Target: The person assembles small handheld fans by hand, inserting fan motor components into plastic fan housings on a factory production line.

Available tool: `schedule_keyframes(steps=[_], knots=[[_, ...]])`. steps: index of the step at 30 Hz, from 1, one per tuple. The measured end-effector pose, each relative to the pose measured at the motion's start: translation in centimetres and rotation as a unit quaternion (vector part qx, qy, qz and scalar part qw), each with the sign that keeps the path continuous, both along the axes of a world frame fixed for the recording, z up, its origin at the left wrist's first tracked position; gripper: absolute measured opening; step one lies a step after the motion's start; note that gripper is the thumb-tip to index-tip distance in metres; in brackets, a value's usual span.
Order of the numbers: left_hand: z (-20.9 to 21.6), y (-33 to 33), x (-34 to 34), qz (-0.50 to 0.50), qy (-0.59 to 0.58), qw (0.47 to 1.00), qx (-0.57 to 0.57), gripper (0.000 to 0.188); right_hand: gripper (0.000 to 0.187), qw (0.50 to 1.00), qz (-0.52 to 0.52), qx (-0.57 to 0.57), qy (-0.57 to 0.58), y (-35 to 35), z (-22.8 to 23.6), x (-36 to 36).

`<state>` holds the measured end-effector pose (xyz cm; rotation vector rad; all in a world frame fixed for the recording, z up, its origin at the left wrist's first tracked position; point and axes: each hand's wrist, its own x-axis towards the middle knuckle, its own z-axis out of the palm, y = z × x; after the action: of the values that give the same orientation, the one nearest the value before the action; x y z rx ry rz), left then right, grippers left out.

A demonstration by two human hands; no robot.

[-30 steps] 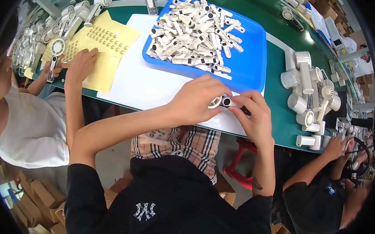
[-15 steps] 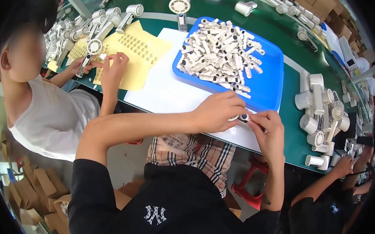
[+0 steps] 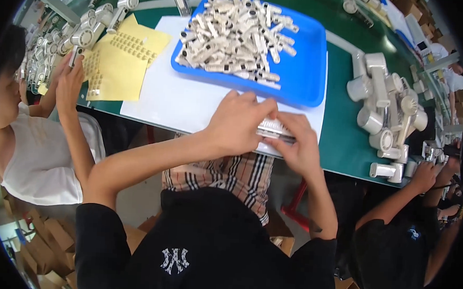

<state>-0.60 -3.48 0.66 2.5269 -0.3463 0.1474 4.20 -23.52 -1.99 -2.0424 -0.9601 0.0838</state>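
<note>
Small white part (image 3: 274, 131) sits a little right of the frame's centre, above the near edge of a white sheet (image 3: 176, 100), its left end pinched by the fingers of the left hand (image 3: 239, 122), its right end by those of the right hand (image 3: 298, 144). Just beyond, upper centre, a blue tray (image 3: 304, 75) bears heaped small white pieces (image 3: 232, 37). Outward on the green desk (image 3: 338, 155): pale handheld fans (image 3: 383, 100) piled right, yellow sheets (image 3: 122, 76) upper left.

Letters (image 3: 175, 260) mark the black shirt (image 3: 216, 243) and, seemingly, the held part (image 3: 274, 127).
</note>
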Motion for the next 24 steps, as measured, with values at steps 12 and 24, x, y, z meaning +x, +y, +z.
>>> schedule_keyframes(steps=[12,24], knots=[[7.4,2.0,4.7,0.021,0.073,0.992,-0.103,0.056,0.059,0.960,-0.164,0.225,0.019,-4.8,1.3,0.2],[1.3,2.2,47.1,0.184,-0.029,0.953,0.239,0.051,0.017,0.909,-0.384,0.120,-0.113,-7.5,-0.9,-1.7]])
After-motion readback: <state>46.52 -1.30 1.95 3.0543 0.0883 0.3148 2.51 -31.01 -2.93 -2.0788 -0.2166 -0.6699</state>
